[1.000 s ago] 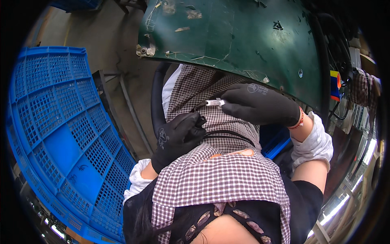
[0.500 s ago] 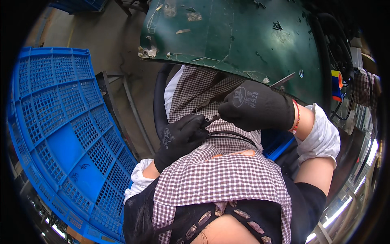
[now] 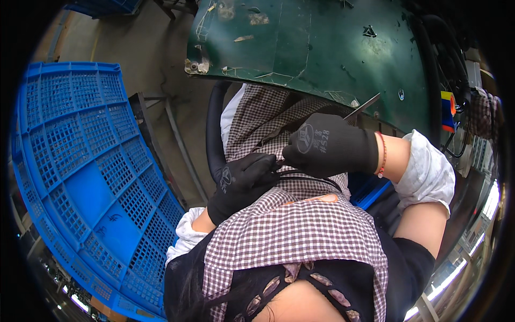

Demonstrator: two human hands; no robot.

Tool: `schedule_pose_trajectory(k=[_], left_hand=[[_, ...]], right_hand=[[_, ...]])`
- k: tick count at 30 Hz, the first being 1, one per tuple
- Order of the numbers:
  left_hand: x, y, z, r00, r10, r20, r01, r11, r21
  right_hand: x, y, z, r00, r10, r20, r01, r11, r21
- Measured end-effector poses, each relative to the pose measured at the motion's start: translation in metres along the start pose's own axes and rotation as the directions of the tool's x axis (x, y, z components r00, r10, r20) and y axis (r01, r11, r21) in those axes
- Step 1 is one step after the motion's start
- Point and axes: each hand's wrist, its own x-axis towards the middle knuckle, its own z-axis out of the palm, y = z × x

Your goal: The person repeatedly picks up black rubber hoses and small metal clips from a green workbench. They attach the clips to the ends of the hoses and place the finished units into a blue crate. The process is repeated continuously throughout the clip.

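Both hands wear black knit gloves and meet low over my lap, in front of the checked apron [image 3: 289, 231]. In my right hand [image 3: 330, 145], closed in a fist, is a thin flat metal blade-like tool [image 3: 363, 106]. Its grey end sticks out past the far side of the glove, toward the table edge; the rest is hidden. My left hand [image 3: 244, 180] is closed, fingertips pinched together against the right hand's fingers. Something small and dark sits between the fingertips, too covered to make out.
A worn green table [image 3: 332, 59] lies ahead, with a small black triangular part [image 3: 369, 31] and scraps on it. A large blue plastic crate [image 3: 88, 188] stands at the left. A dark curved chair arm [image 3: 214, 129] and another blue crate [image 3: 369, 190] are near my lap.
My right hand has shifted slightly left, and the gap between the hands has closed. The metal tool has moved left with it. My left hand stays nearly in place.
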Motion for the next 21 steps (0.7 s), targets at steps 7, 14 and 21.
schedule_pose_trajectory(k=[7,14,21], left_hand=[[-0.014,-0.003,-0.002,0.932,-0.145,-0.331,0.126,0.989,-0.079],[-0.007,-0.024,-0.011,0.934,-0.309,-0.180,0.324,0.944,0.060],[-0.017,-0.060,0.010,0.940,-0.318,-0.124,0.327,0.943,0.059]], right_hand=[[-0.055,0.009,-0.074,0.923,0.052,-0.381,-0.044,0.999,0.028],[-0.089,-0.002,-0.049,0.872,0.329,-0.363,-0.164,0.894,0.416],[-0.087,0.001,-0.024,0.829,0.359,-0.428,-0.105,0.853,0.512]])
